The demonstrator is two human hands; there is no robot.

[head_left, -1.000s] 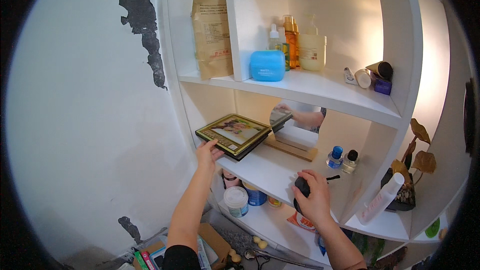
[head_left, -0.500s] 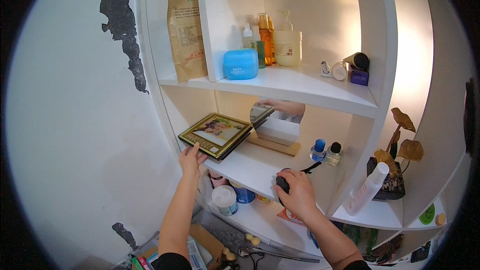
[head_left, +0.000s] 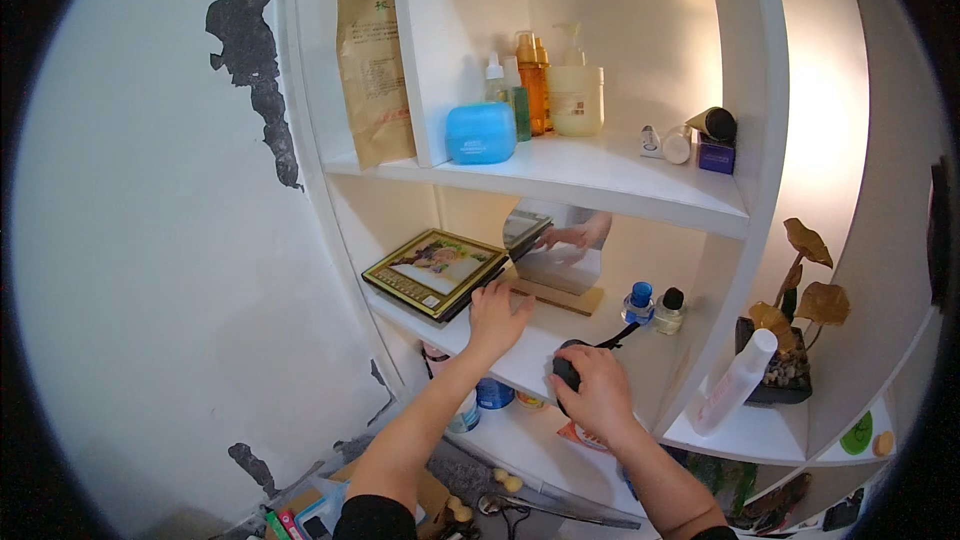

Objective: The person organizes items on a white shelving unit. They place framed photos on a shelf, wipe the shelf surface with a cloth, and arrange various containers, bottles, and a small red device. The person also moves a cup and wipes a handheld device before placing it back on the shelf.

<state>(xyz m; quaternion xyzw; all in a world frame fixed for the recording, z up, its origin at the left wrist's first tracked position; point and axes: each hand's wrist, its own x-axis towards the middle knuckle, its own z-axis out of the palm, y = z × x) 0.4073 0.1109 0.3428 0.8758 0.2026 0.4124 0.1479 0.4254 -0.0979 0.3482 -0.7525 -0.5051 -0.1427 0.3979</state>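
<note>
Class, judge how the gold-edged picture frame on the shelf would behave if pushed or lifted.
The picture frame will probably stay stiff, given its straight, hard-looking border. Lying face up and flat-shaped, it seems likelier to slide than roll. Its glossy-looking front may feel slippery.

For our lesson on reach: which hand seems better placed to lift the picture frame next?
Probably the left. The left hand looks empty and is close to the picture frame, while the right hand is farther away, holding a black object.
</note>
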